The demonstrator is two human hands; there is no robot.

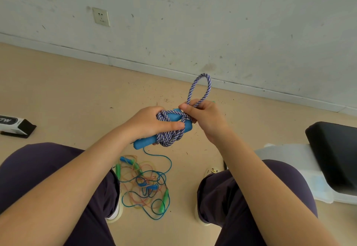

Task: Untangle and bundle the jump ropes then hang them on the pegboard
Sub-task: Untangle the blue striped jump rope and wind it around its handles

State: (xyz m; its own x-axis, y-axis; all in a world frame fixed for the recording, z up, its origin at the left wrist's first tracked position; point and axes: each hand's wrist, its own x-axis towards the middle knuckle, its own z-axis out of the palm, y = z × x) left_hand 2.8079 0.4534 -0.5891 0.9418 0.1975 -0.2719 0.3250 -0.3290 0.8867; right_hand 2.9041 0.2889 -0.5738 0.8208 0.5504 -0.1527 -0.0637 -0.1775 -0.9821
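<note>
**Braided rope wrapped on its handles, loop end held up and away**

Nearest the viewer, a seated person's two knees frame a tangled pile of thin jump ropes (146, 185) on the floor, blue, green and reddish cords crossing each other, with small green and blue handles among them. One thin blue cord rises from the pile toward the hands.

Above the pile, held in the air between the knees, is the braided rope (170, 126), blue and white, wound around a pair of blue foam handles (144, 142). The handles' long axis runs from lower left to upper right. The left hand (152, 123) is the steadying grip: its fingers and thumb are clamped around the wrapped bundle at its middle. The right hand (204, 117), just beside it at the bundle's upper right end, pinches the base of a free loop (200, 89) that stands up and away, toward the wall.

So the loop lies beyond the right hand, which looks best placed to pull it snug or tuck it.

Farther off, a carton (14, 127) lies on the floor at left, and a wall socket (101, 16) sits above.
</note>
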